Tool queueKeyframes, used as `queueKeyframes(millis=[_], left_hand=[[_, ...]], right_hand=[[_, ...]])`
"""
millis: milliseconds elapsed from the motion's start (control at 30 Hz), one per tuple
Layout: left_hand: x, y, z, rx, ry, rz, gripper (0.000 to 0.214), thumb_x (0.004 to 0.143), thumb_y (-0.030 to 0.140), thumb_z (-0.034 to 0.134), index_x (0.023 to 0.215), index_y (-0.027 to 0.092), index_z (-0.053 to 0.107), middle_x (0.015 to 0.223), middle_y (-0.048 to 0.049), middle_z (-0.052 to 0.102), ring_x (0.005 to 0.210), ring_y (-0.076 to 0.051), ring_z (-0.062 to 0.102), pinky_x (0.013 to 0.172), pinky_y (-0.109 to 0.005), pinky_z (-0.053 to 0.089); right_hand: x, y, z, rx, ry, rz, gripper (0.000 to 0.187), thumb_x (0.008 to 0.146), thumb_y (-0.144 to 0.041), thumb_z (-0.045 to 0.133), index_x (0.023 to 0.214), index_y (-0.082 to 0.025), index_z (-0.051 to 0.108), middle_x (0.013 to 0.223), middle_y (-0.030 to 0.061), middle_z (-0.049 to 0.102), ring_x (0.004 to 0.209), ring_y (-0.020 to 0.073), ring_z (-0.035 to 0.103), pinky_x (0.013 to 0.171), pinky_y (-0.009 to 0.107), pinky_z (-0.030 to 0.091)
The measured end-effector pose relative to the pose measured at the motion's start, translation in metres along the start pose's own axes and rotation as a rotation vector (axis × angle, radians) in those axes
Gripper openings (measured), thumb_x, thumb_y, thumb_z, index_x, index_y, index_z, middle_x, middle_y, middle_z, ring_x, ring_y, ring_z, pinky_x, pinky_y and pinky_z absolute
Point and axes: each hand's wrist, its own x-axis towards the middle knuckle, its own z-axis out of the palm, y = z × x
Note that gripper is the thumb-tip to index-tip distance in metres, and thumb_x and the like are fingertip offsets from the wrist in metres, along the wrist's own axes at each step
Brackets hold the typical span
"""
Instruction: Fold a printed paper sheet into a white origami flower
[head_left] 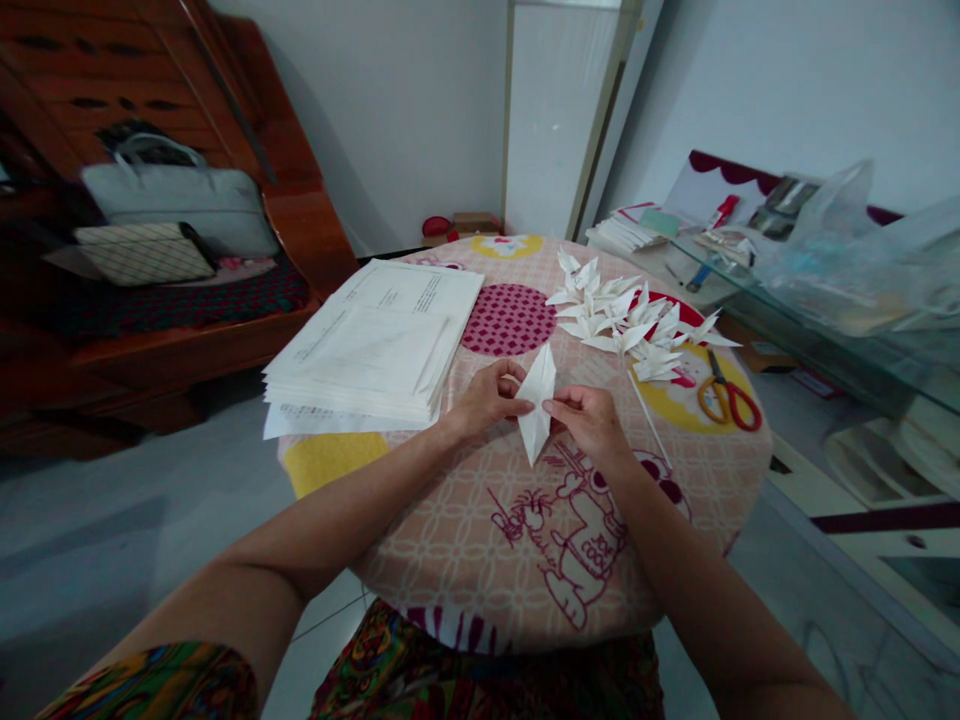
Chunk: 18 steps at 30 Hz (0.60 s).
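Observation:
A white folded paper diamond (538, 395), long and pointed at both ends, stands upright between my hands just above the round table. My left hand (487, 398) pinches its left edge between thumb and fingers. On the opposite edge, my right hand (586, 415) grips it the same way. Up and to the right lies a pile of white folded paper cranes (619, 310). A thick stack of printed paper sheets (367, 335) sits to the left of my hands. Scissors (727, 395) with orange and red handles rest near the table's right edge.
A patterned pink cloth (465, 540) covers the round table. Along the right stands a glass-topped cabinet (840, 340) bearing plastic bags (832, 260) and papers (626, 228). At the left is a wooden bench (300, 230) with a pale handbag (180, 205).

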Motion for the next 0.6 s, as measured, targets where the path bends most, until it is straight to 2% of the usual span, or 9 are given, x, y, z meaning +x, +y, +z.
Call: queueKeyframes(millis=[167, 300, 467, 600], left_hand=[[-0.0015, -0.0002, -0.0010, -0.054, 0.003, -0.108, 0.042, 0.061, 0.022, 0.080, 0.095, 0.013, 0.059, 0.062, 0.0033, 0.063, 0.054, -0.011, 0.060, 0.056, -0.024, 0.050], [-0.0016, 0.0039, -0.0003, -0.074, -0.057, -0.143, 0.037, 0.061, 0.025, 0.082, 0.091, 0.009, 0.066, 0.073, -0.0037, 0.070, 0.058, -0.011, 0.061, 0.054, -0.022, 0.047], [-0.0018, 0.0042, 0.0009, -0.018, 0.020, -0.116, 0.023, 0.059, 0.022, 0.081, 0.068, 0.009, 0.064, 0.060, -0.0013, 0.063, 0.049, -0.009, 0.053, 0.047, -0.022, 0.040], [-0.0016, 0.0020, 0.0002, 0.001, 0.113, -0.053, 0.025, 0.056, 0.024, 0.081, 0.068, 0.010, 0.064, 0.063, -0.0020, 0.065, 0.051, -0.010, 0.055, 0.048, -0.022, 0.042]], right_hand=[[0.0005, -0.0040, 0.0001, -0.021, -0.009, -0.003, 0.015, 0.077, -0.031, 0.062, 0.083, -0.018, 0.067, 0.077, 0.0050, 0.074, 0.071, 0.0203, 0.069, 0.069, 0.032, 0.057], [-0.0013, -0.0036, -0.0039, -0.037, -0.125, -0.023, 0.015, 0.076, -0.030, 0.063, 0.081, -0.017, 0.069, 0.078, 0.0037, 0.074, 0.071, 0.0192, 0.068, 0.067, 0.029, 0.054], [-0.0028, -0.0016, -0.0019, -0.004, -0.225, -0.037, 0.019, 0.071, -0.031, 0.068, 0.082, -0.016, 0.071, 0.078, 0.0033, 0.075, 0.067, 0.0167, 0.066, 0.064, 0.027, 0.050], [-0.0019, -0.0030, 0.0022, 0.114, -0.187, -0.030, 0.028, 0.062, -0.031, 0.076, 0.085, -0.016, 0.070, 0.073, 0.0026, 0.074, 0.063, 0.0163, 0.065, 0.061, 0.027, 0.050]])
